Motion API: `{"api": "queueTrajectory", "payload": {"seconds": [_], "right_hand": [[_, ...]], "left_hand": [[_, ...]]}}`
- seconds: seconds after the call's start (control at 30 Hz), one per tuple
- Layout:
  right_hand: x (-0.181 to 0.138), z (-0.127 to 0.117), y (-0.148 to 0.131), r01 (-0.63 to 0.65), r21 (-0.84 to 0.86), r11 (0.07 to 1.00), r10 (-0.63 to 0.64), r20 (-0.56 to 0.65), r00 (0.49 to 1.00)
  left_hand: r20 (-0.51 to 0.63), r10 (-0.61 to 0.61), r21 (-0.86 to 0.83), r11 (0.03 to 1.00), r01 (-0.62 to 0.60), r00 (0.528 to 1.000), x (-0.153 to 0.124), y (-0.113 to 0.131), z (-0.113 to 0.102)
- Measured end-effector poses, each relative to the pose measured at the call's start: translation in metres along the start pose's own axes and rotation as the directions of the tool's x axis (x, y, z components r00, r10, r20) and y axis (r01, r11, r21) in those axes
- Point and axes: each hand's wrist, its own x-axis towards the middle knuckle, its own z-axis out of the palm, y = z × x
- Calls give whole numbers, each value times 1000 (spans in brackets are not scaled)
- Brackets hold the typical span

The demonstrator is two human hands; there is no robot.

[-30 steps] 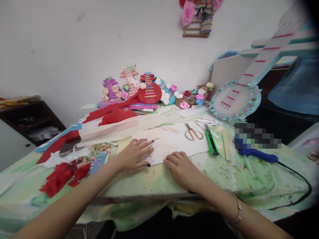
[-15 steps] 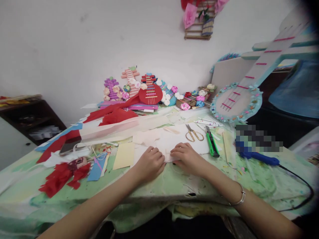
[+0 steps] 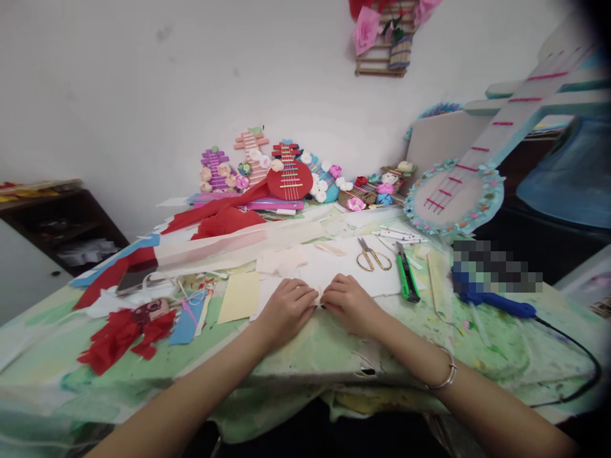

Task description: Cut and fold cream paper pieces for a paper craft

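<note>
My left hand (image 3: 292, 312) and my right hand (image 3: 352, 305) meet near the table's front edge, fingertips almost touching. Both have curled fingers that pinch a small strip of pale paper (image 3: 319, 295), mostly hidden by them. Under and behind the hands lies a white sheet (image 3: 341, 267), with thin pale paper scraps (image 3: 285, 259) on its left part. Gold-handled scissors (image 3: 373, 259) rest on the sheet beyond my right hand. To their right is a green utility knife (image 3: 407, 277). A yellow paper rectangle (image 3: 238, 297) lies left of my left hand.
A blue-handled tool (image 3: 501, 303) with a black cord lies at right, partly blurred out. Large paper lute (image 3: 453, 194) stands behind it. Small decorated lutes (image 3: 289, 180) line the wall. Red crepe paper (image 3: 107, 343) and a blue strip (image 3: 185, 326) lie at left.
My hands have drawn closer together, the right one shifting slightly left, and less of the pale strip shows between them. The view has shifted slightly.
</note>
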Motion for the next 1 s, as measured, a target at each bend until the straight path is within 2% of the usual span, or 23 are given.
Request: {"api": "queueTrajectory", "payload": {"seconds": [0.13,0.23,0.33,0.53,0.7,0.8,0.9,1.0], "right_hand": [[-2,5,10,-49,69,996,53,-59,997],[-4,7,18,-165,166,972,178,-64,982],[-5,5,21,-260,266,928,274,-17,962],[-6,2,25,-316,364,876,315,65,947],[-7,5,28,-307,398,864,306,67,950],[-7,6,28,-340,424,839,351,54,935],[-7,5,26,-397,421,815,412,61,909],[-8,4,25,-407,419,812,420,65,905]], "left_hand": [[-39,-174,-23,985,173,984,-4,-3,-4],[-24,-249,-57,967,247,968,-5,-8,-4],[2,-262,-142,955,259,965,-4,-12,-2],[34,-265,-188,945,267,964,-5,-13,-2],[14,-203,-136,970,203,979,-5,-5,-4],[31,-180,-155,971,183,983,-4,-3,-4],[36,-207,-203,956,210,978,-4,-3,-4],[34,-254,-257,932,254,967,-5,-4,-3]]}}
